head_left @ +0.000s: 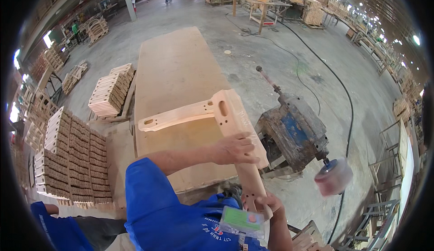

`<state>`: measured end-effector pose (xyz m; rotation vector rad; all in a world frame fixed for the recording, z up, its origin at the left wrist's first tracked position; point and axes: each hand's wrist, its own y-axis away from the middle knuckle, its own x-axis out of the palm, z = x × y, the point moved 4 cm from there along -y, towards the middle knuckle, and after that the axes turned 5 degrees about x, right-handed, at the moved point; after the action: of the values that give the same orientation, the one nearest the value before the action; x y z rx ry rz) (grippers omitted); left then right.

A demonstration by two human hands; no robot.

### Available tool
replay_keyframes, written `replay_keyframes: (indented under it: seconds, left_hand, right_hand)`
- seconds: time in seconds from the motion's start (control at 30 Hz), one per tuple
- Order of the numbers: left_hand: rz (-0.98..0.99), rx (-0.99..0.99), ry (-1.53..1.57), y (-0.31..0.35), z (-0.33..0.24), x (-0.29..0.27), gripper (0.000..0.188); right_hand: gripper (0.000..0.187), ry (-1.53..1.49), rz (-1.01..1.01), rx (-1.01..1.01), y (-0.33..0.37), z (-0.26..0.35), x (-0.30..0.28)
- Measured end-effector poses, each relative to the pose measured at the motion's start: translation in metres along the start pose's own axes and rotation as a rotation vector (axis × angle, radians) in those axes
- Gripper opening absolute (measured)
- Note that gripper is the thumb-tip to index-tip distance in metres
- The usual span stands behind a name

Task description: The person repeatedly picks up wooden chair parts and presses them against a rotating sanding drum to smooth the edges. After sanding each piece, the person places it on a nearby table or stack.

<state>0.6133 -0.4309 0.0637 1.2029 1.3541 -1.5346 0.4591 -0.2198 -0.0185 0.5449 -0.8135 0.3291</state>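
Note:
I hold a pale wooden furniture part point(226, 115), an L-shaped piece with slots and holes, out over the table. My left hand point(235, 148) grips its thick leg near the middle. My right hand point(266, 203) clasps the lower end of the same leg, close to my chest. The thin arm of the part points left, above the long plywood table point(176, 70). To the right stands a worn blue-and-grey sanding machine point(294, 133) with a pinkish spinning drum point(333, 177) at its near end.
Stacks of similar wooden parts point(72, 160) stand at my left, with another stack point(110, 90) beside the table. A black cable point(348, 111) runs across the concrete floor. Workbenches point(260, 0) and people are far off. A badge point(242, 220) hangs on my blue shirt.

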Motion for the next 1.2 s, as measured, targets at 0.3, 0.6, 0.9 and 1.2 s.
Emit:
replay_keyframes:
  seconds: [0.3, 0.6, 0.9, 1.2]
  left_hand:
    - [0.217, -1.061, -0.144, 0.203, 0.124, -0.02, 0.074]
    - [0.246, -1.204, 0.283, 0.2, 0.173, 0.023, 0.11]
    - [0.014, -0.859, 0.083, 0.139, 0.208, 0.045, 0.093]
    - [-0.301, -0.361, 0.427, -0.044, 0.117, 0.142, 0.076]
  right_hand:
    - [0.075, 0.099, -0.696, -0.483, 0.101, -0.008, -0.032]
    - [0.06, 0.733, -1.247, -0.446, 0.195, -0.012, 0.048]
    - [0.063, 1.084, -2.826, -0.305, 0.347, -0.031, 0.281]
    - [0.067, 1.372, -2.567, 0.276, 0.341, 0.006, 0.186]
